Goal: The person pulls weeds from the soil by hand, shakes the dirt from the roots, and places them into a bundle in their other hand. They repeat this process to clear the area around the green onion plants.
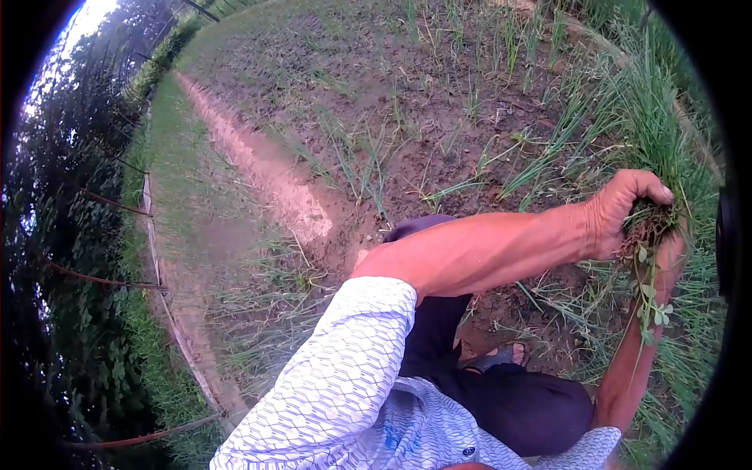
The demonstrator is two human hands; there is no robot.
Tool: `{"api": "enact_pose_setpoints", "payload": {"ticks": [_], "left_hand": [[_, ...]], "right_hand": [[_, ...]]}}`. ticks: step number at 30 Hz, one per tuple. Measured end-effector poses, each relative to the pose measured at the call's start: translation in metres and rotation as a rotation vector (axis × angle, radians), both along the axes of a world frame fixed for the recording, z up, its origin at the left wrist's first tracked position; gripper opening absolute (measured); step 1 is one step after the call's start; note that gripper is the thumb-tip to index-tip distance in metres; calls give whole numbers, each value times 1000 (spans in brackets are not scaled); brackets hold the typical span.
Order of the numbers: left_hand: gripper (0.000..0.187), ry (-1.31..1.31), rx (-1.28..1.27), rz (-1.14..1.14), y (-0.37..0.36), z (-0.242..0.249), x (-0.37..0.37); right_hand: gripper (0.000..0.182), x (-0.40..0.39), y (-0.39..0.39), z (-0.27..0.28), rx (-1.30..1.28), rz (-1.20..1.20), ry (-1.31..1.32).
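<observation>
My left hand (619, 213) is closed around a clump of pulled weeds (652, 223), thumb over the top. Roots with soil show at its grip, and a leafy stem (656, 313) dangles below. My left arm reaches across my body to the right side of the view. Behind the clump, close against it, is my right hand (677, 237). Its fingers are hidden by the plants, so its grip does not show. Tall green grassy leaves (658, 117) rise just above both hands.
Thin onion-like plants (364, 168) grow in the brown soil (423, 102) ahead. A bare earth ridge (258, 160) runs along the left, with a grass strip and wire fence (153, 235) beyond. My sandalled foot (505, 356) rests on the soil beneath me.
</observation>
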State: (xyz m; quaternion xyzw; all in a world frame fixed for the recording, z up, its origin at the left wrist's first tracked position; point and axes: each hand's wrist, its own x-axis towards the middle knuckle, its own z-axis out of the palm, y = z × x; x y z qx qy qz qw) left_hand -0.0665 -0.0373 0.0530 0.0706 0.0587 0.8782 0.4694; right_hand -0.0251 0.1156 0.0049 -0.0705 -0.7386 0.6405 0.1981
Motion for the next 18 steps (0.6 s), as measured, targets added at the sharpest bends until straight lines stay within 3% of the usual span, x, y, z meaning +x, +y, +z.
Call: {"api": "enact_pose_setpoints", "payload": {"ticks": [1, 2, 5, 10, 16, 18], "left_hand": [[14, -1, -3, -3, -4, -1, -2], [14, -4, -7, -9, -10, 1, -4], [15, 7, -14, -72, -21, -4, -12], [16, 70, -153, -125, -47, -2, -19], [17, 140, -304, -206, -62, -9, -23], [16, 175, -351, -168, -61, -10, -24]], "right_hand": [[22, -4, 2, -3, 222, -28, -49], [21, -10, 1, -10, 189, 21, 33], [27, -7, -7, -6, 189, 125, -47], [47, 4, -25, -3, 61, 98, -142], [64, 3, -17, 2, 690, 215, -84], [65, 7, -11, 8, 416, 263, -242]]}}
